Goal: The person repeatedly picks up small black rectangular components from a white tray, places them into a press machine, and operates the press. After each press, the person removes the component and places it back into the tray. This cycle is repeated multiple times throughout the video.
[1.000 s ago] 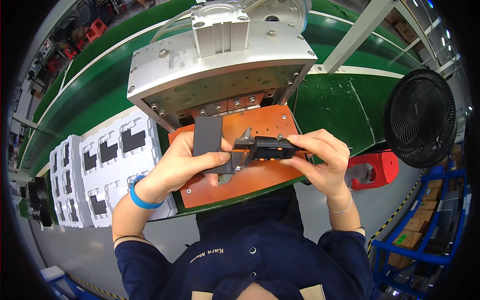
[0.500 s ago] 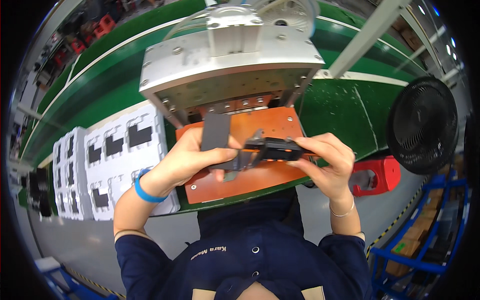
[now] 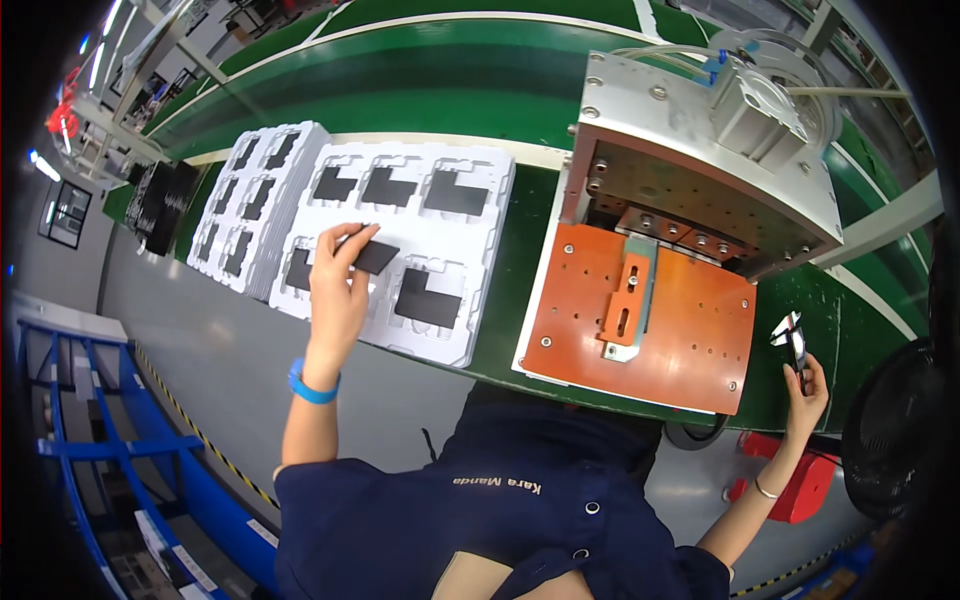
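Observation:
In my left hand (image 3: 338, 295) is a flat black piece (image 3: 376, 257), pinched between thumb and fingers over a white moulded tray (image 3: 415, 232). Several L-shaped black pieces (image 3: 430, 300) lie in the tray's pockets, and the held piece covers part of the lower middle pocket. Far to the right, my right hand (image 3: 808, 392) grips a caliper (image 3: 792, 342), its silver jaws pointing up and away from me. The caliper is beside an orange plate (image 3: 690, 335), close to the green bench surface; whether it touches cannot be made out.
A metal press (image 3: 690, 115) stands behind the orange plate, which carries a slotted orange bracket (image 3: 624, 300). More white trays (image 3: 275, 215) with black pieces are at left, beyond them a dark stack (image 3: 162, 208). A black fan (image 3: 895, 430) and red object (image 3: 803, 490) are at right.
My hands have parted from above the orange plate. The left carried the black piece left over the tray; the right took the caliper right. The view has swung left.

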{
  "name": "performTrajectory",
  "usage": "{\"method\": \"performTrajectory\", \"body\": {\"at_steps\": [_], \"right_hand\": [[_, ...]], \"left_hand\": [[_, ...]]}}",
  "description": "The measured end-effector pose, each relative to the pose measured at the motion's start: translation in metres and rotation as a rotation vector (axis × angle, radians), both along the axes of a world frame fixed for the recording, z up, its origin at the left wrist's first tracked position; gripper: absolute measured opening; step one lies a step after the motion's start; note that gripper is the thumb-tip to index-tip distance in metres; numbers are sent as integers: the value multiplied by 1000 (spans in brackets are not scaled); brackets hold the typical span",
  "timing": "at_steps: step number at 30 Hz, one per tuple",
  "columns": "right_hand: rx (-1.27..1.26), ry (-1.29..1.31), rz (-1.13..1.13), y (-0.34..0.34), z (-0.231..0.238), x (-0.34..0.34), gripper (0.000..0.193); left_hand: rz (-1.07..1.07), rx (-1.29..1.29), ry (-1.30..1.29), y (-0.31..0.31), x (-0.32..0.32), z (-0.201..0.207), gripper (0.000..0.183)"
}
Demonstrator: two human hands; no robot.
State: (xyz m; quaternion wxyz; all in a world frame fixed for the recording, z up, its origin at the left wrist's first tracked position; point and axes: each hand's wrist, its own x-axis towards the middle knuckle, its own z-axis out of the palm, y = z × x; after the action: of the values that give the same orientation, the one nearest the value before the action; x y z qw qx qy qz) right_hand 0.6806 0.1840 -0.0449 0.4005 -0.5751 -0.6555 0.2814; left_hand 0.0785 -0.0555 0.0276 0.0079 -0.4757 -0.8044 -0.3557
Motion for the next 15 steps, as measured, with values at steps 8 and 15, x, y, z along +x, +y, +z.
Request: {"method": "performTrajectory", "body": {"at_steps": [8,15], "right_hand": [[165,-287,-172,25,-43,-2,37],[282,-558,-175,22,-36,-15,37]], "left_hand": [[33,-105,209,-53,4,-47,49],[61,-132,237,-56,12,-47,39]]}}
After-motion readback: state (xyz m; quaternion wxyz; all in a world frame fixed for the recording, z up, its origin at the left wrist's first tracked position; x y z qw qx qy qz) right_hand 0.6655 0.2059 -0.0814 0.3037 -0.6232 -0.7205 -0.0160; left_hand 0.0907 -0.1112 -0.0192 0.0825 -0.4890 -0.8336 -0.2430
